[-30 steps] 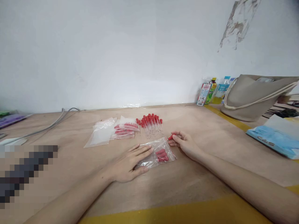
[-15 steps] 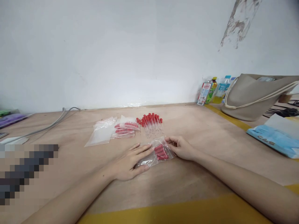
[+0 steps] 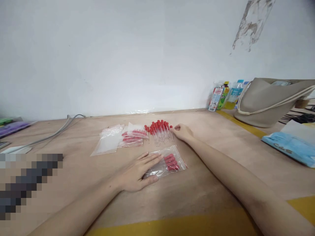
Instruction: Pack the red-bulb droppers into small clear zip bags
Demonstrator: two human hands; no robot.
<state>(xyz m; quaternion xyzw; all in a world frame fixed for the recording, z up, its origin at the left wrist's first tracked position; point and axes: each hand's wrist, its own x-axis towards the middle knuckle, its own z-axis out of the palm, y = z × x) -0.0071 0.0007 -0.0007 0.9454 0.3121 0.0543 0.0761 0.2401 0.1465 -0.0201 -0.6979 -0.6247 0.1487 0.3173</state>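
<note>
My left hand [image 3: 137, 172] lies flat on one end of a clear zip bag [image 3: 180, 157], fingers stretched out, pressing it to the table. Inside that bag are several droppers whose red rubber bulbs [image 3: 171, 162] show at the right end; my hand partly covers the rest. Beyond the bag, my right hand [image 3: 183, 132] pinches the rightmost dropper [image 3: 171, 127] just below its red bulb. It stands at the edge of a row of loose droppers [image 3: 159, 129] with red bulbs and clear tubes.
Filled bags [image 3: 133, 139] with red bulbs are stacked left of the loose droppers, beside flat zip bags [image 3: 108, 141]. A grey cable [image 3: 56, 131] runs along the left. Drink bottles [image 3: 223, 96], a beige bag [image 3: 268, 101] and a blue tissue pack [image 3: 287, 149] stand at the right.
My right hand has let go of the zip bag's right end and moved up to the loose droppers. My left hand stays on the bag.
</note>
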